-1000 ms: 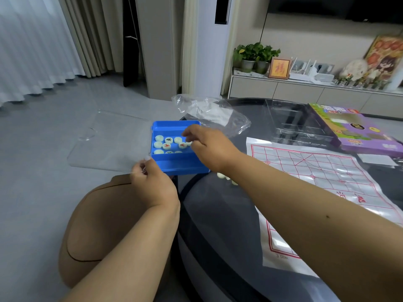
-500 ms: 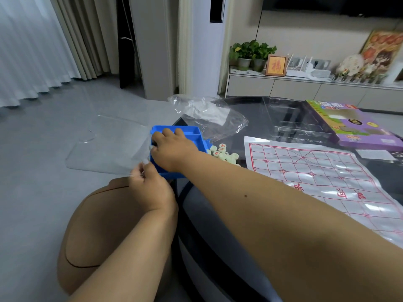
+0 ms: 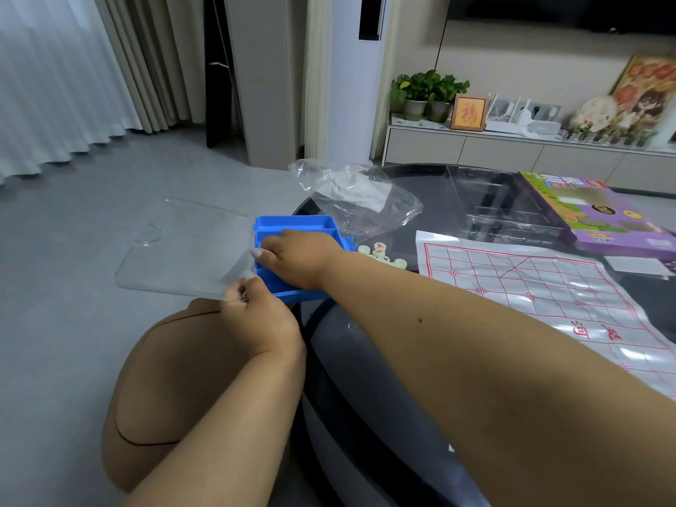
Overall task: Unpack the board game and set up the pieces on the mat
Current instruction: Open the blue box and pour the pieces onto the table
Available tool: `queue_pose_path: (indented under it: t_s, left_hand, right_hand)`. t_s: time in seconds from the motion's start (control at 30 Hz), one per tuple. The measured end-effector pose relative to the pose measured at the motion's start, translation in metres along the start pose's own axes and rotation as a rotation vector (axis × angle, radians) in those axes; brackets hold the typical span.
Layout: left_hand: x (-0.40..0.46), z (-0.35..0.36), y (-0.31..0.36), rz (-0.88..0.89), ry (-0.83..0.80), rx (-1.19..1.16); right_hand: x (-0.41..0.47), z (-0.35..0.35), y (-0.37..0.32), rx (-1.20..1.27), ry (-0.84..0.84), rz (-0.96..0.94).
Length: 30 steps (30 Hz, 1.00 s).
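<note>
A blue plastic tray (image 3: 292, 223) sits at the left edge of the dark round table (image 3: 365, 378). My right hand (image 3: 298, 259) lies across the tray and grips its left side, hiding most of the inside. My left hand (image 3: 256, 316) pinches the corner of a clear plastic lid (image 3: 186, 250) that sticks out to the left over the floor. Several pale round game pieces (image 3: 382, 253) with red marks lie in a small heap on the table right of the tray. The white mat (image 3: 541, 294) with a red grid is spread out to the right.
A crumpled clear bag (image 3: 362, 199) lies behind the tray. A clear plastic insert (image 3: 494, 206) and the purple game box (image 3: 600, 217) stand at the back right. A small white card (image 3: 638, 265) lies near the mat. A tan stool (image 3: 175, 389) is below my left arm.
The pieces that lay in the blue tray now lie heaped on the table right of it. My right hand moved from the tray's inside to its left side. My left hand still holds the lid.
</note>
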<state>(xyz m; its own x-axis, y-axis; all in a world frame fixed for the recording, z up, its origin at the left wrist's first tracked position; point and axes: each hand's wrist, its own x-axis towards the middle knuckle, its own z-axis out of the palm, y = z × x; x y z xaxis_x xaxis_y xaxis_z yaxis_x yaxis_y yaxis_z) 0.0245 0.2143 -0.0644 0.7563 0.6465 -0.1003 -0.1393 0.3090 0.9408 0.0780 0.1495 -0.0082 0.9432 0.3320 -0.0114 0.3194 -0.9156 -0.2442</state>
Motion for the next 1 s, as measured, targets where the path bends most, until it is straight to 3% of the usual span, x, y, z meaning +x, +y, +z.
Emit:
queue_pose_path:
  t_s: [0.2,0.33,0.6,1.0]
  left_hand:
    - [0.0005,0.0013,0.0001,-0.006,0.006,0.01]
    - [-0.0004,0.0012,0.0005,0.028,0.02,0.035]
    - [0.0014,0.0018,-0.0006,0.048,0.038,0.067]
    - [0.0009,0.0004,-0.0016,0.004,0.001,-0.008]
  right_hand:
    - [0.0044,0.0016,-0.0024,-0.066,-0.009,0.0]
    - [0.0044,0.0018,-0.001,0.049,0.038,0.032]
    - [0.0015,0.0029,0.0,0.006,0.049,-0.006]
    - [0.0034,0.0042,-0.0012,0.129,0.165,-0.054]
